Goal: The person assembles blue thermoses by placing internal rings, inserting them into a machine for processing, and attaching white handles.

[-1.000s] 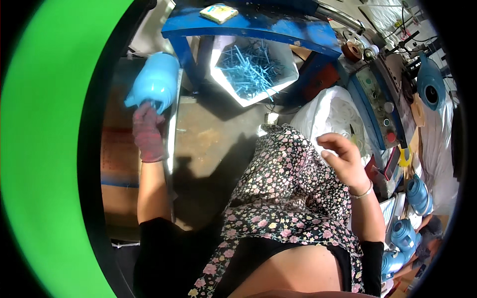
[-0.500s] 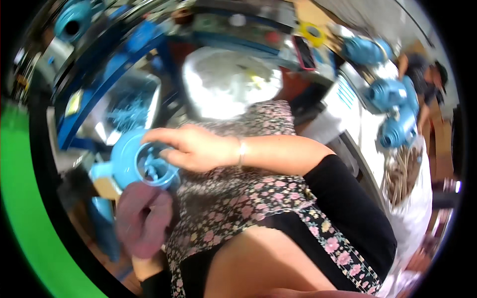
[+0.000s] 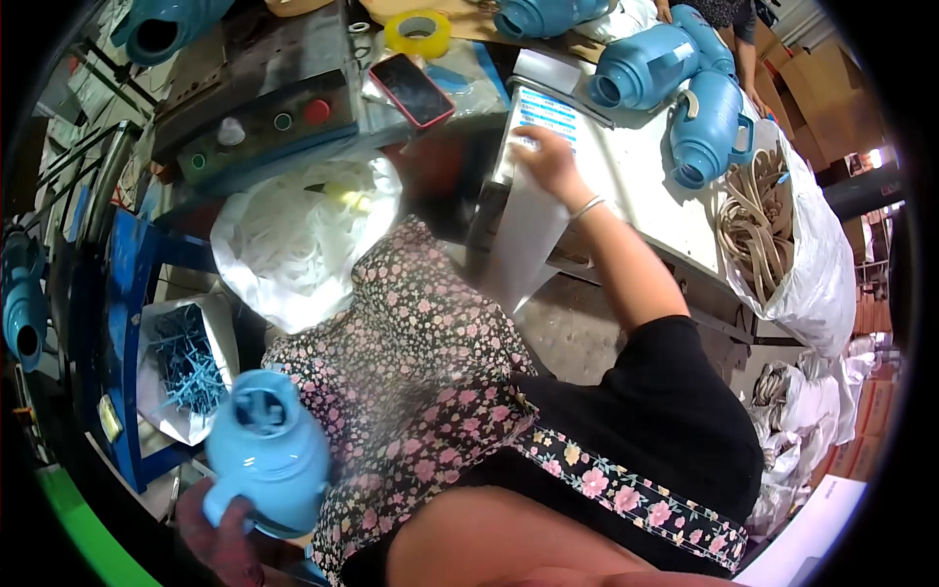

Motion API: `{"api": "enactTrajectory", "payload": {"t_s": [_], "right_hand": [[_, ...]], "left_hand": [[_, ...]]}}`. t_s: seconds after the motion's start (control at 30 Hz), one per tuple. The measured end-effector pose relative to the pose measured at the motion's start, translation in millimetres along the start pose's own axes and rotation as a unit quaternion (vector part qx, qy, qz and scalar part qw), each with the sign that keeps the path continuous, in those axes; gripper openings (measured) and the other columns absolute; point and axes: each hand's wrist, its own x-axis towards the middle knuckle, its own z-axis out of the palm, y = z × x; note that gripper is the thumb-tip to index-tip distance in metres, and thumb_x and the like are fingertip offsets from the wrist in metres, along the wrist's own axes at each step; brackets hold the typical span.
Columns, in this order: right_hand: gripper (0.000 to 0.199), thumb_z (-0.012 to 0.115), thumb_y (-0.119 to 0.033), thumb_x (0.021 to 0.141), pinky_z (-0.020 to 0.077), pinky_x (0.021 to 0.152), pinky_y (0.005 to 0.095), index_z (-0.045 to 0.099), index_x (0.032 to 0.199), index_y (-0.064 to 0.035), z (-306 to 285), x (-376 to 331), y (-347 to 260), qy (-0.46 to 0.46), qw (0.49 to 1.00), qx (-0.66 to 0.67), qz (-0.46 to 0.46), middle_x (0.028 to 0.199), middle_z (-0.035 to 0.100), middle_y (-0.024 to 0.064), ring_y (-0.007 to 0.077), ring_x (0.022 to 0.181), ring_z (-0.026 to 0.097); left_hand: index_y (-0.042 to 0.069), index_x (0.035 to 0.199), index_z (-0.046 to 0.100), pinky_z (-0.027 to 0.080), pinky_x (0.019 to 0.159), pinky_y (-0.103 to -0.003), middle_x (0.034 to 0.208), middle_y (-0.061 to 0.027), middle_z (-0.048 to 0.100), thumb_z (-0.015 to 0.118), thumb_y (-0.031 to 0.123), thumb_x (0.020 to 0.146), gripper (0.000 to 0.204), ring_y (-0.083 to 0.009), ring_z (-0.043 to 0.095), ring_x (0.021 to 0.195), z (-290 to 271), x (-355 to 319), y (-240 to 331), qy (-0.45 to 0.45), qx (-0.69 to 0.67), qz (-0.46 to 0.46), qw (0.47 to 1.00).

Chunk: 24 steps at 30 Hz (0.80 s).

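Note:
My left hand (image 3: 220,538), in a dark maroon glove, grips the handle of a light blue plastic jug (image 3: 269,465). The jug stands nearly upright beside my lap, its mouth up, with blue parts visible inside the neck. My right hand (image 3: 553,171) reaches out to the far right, over a sheet of blue-and-white labels (image 3: 536,115) on the white table. Its fingers are bent in at the sheet; whatever is between them is too small to make out. A flowered apron (image 3: 421,333) covers my lap.
Several blue jugs (image 3: 709,132) lie on the white table (image 3: 636,176). A bag of beige straps (image 3: 758,230) hangs at its right. Ahead are a white bag of clear pieces (image 3: 303,235), a bin of blue strips (image 3: 186,367), a phone (image 3: 411,90), yellow tape (image 3: 418,34) and a machine (image 3: 259,108).
My right hand has left the jug's mouth and moved to the label sheet. My left hand now grips the jug's handle. The view has turned to the right.

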Motion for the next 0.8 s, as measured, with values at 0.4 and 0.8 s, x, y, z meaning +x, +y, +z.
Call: {"api": "enactTrajectory", "payload": {"t_s": [0.4,0.8], "right_hand": [[0.023,0.070,-0.015,0.079,0.0483,0.087,0.0378,0.070,0.100,-0.0068,-13.2,7.4,40.3,-0.007,0.981,-0.190,-0.032,0.103,0.067,0.0117,0.0307,0.097,0.061],[0.038,0.062,0.002,0.087,0.0503,0.075,0.0261,0.049,0.122,-0.0030,52.6,-82.5,-248.9,-0.159,0.762,0.627,-0.009,0.093,0.064,0.0077,0.0135,0.082,0.062]], "left_hand": [[0.003,0.120,0.054,0.050,0.083,-0.034,0.107,-0.0121,0.062,0.057,0.028,0.094,0.037,-0.0225,0.059,0.097,79.6,28.8,-35.2,-0.041,-0.748,-0.215,0.627],[-0.001,0.120,0.051,0.049,0.089,-0.031,0.114,-0.0123,0.061,0.050,0.030,0.099,0.037,-0.0212,0.057,0.101,133.3,37.5,8.5,0.013,-0.826,-0.278,0.491]]}}
